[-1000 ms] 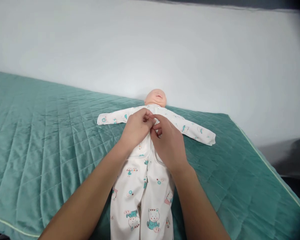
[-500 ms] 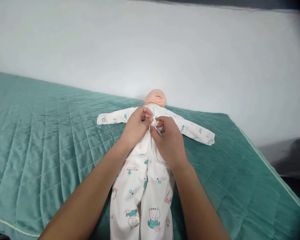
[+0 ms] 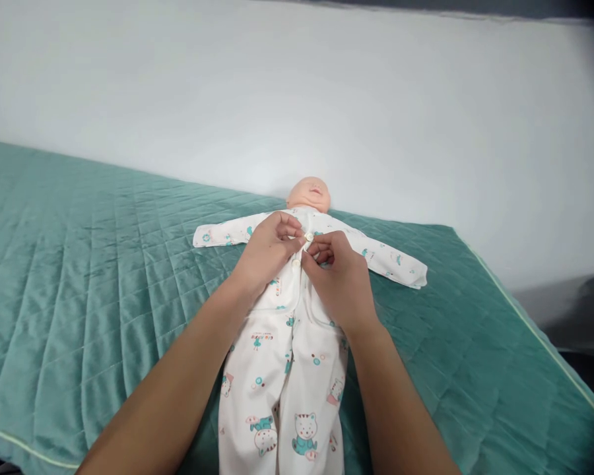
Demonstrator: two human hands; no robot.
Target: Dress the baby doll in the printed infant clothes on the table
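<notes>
A baby doll [image 3: 309, 192] lies on its back, dressed in a white printed baby jacket [image 3: 396, 264] and matching printed pants [image 3: 307, 389]. My left hand [image 3: 273, 252] is closed at the chest, thumb and fingertips on the jacket's front edge beside a pale round button [image 3: 309, 237]. On the other side of that button, my right hand [image 3: 340, 274] has its fingers curled and pinches the jacket front. A second button [image 3: 296, 263] shows just below, between the hands. My fingers cover part of the jacket front.
A green quilted cover [image 3: 103, 277] with a light piped edge lies under the doll. Behind the doll's head rises a white wall [image 3: 297, 99]. Dark objects, hard to make out, stand beyond the cover at the far right.
My right fingers have shifted slightly right and down, away from the left fingertips. The upper button now shows clearly between the hands. The doll lies as before.
</notes>
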